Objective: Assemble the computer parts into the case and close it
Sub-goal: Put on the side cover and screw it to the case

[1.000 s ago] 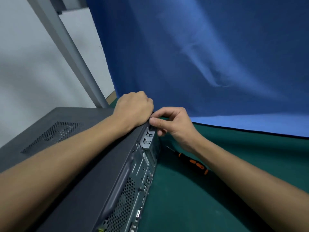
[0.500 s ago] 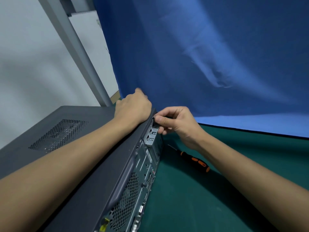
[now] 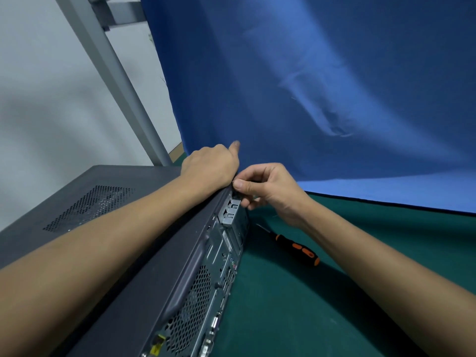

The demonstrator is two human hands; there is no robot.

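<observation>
Resting on the far top corner of the dark grey computer case (image 3: 77, 184), the left hand (image 3: 210, 166) lies knuckles up. Most of its fingers drop over the far edge out of sight and one fingertip sticks up, so I cannot tell whether it grips the case or only presses on it. The right hand (image 3: 270, 189) is curled, thumb and forefinger pinched together against the top edge of the case's back panel (image 3: 224, 266), just above a grey latch (whatever sits between the fingertips is hidden).

The case lies flat on a green mat (image 3: 296, 318) with its cover on, a vent grille facing up and the ports on the back panel facing right. A screwdriver (image 3: 296, 247) with an orange and black handle lies on the mat just beside the case, under the right wrist. A blue cloth (image 3: 309, 86) hangs behind, and a grey metal post (image 3: 110, 81) slants up at the left.
</observation>
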